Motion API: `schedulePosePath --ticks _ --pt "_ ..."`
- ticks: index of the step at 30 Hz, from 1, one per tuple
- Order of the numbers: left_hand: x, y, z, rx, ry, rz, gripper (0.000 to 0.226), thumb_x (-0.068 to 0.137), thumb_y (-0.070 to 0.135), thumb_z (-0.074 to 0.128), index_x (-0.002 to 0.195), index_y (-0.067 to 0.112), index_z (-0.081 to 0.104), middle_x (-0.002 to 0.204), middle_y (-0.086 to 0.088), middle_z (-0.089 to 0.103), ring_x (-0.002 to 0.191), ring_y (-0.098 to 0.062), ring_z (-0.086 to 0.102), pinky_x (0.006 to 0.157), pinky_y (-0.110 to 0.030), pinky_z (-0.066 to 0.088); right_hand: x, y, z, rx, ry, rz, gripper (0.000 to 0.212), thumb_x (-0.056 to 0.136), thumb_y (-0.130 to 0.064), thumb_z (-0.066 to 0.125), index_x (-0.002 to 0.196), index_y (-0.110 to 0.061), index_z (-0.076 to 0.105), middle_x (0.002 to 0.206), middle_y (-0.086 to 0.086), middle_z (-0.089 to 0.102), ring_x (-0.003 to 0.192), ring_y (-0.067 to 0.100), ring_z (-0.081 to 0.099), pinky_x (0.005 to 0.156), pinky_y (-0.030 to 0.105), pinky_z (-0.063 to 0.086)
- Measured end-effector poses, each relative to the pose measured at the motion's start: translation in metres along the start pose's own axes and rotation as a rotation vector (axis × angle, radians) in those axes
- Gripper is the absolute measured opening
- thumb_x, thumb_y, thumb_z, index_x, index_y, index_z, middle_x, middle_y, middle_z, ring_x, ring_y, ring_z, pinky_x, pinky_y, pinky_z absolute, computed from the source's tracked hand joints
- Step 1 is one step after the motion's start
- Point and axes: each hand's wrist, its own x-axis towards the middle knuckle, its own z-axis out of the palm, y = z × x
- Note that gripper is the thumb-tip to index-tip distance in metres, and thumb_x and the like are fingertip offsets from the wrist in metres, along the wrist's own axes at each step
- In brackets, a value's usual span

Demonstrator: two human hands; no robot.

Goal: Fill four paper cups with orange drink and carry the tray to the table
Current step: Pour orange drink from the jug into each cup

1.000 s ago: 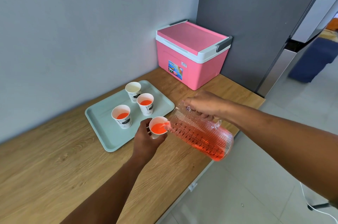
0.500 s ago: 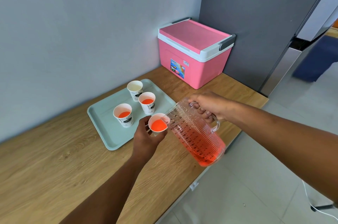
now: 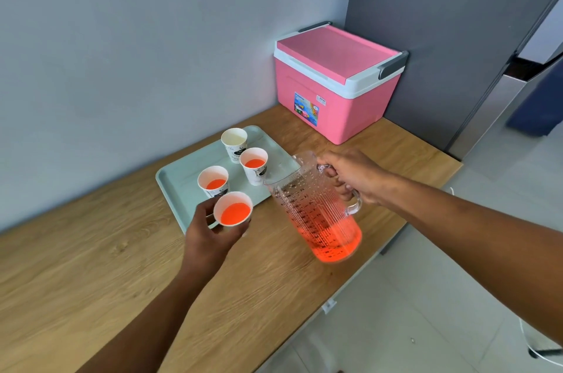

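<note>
Tipped a moment ago, the jug (image 3: 316, 214) is now standing nearly upright, spout pointing far-left, its printed scale too small to read. Right hand (image 3: 350, 177) is gripping its handle; orange drink is filling its bottom. Left hand (image 3: 210, 238) is holding a filled cup (image 3: 233, 209) over the near edge of the tray (image 3: 179, 180), which is carrying two filled cups (image 3: 213, 181) (image 3: 253, 169) and an empty cup (image 3: 234, 144) on the desk (image 3: 91, 266).

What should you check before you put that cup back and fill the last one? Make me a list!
1. Left hand grips the held cup firmly: ok.
2. Held cup has drink in it: ok.
3. Pitcher upright, not dripping: ok.
4. Right hand grip on the pitcher handle: ok.
5. Free spot on the tray for the cup: ok.
6. Back cup filled: not ok, it looks empty.
</note>
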Motion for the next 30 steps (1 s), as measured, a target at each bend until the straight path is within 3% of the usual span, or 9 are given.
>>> schedulePosePath --ticks 10,13,16,21,30 --pt "0.040 -0.022 -0.093 0.132 0.173 -0.069 0.074 0.063 0.043 0.094 0.124 0.026 0.057 0.116 0.007 0.068 0.105 -0.009 0.067 0.085 -0.032 0.055 0.009 0.004 0.013 -0.029 0.032 -0.045 0.045 0.100 -0.033 0.056 0.058 -0.021 0.046 0.047 -0.004 0.037 0.040 0.015 0.029 0.048 0.028 0.026" --pt "0.067 -0.021 -0.103 0.136 0.202 -0.076 0.075 0.065 0.043 0.094 0.126 0.021 0.057 0.118 0.004 0.067 0.102 -0.013 0.066 0.079 -0.026 0.051 0.010 0.003 0.017 -0.021 0.044 -0.057 0.045 0.100 -0.032 0.056 0.058 -0.021 0.044 0.047 -0.003 0.035 0.040 0.016 0.028 0.048 0.028 0.026" --pt "0.096 -0.019 -0.104 0.118 0.221 -0.100 0.075 0.064 0.048 0.093 0.125 0.020 0.058 0.120 0.004 0.068 0.102 -0.013 0.067 0.079 -0.029 0.051 0.012 0.005 0.021 0.000 0.053 -0.062 0.045 0.097 -0.032 0.056 0.055 -0.021 0.043 0.046 -0.003 0.035 0.041 0.016 0.028 0.049 0.028 0.026" --pt "0.142 -0.018 -0.098 0.154 0.185 -0.096 0.082 0.055 0.069 0.089 0.119 0.025 0.063 0.113 0.010 0.070 0.101 -0.009 0.068 0.077 -0.029 0.053 0.009 0.004 0.024 0.040 0.057 -0.053 0.045 0.097 -0.028 0.056 0.054 -0.021 0.044 0.047 -0.002 0.035 0.041 0.016 0.027 0.048 0.027 0.024" --pt "0.184 -0.041 -0.070 0.188 0.119 -0.132 0.076 0.065 0.049 0.092 0.126 0.022 0.057 0.121 0.004 0.067 0.101 -0.018 0.066 0.080 -0.030 0.048 0.001 0.003 0.026 0.051 0.102 -0.034 0.046 0.100 -0.026 0.055 0.057 -0.021 0.040 0.051 -0.001 0.033 0.044 0.015 0.026 0.048 0.029 0.025"
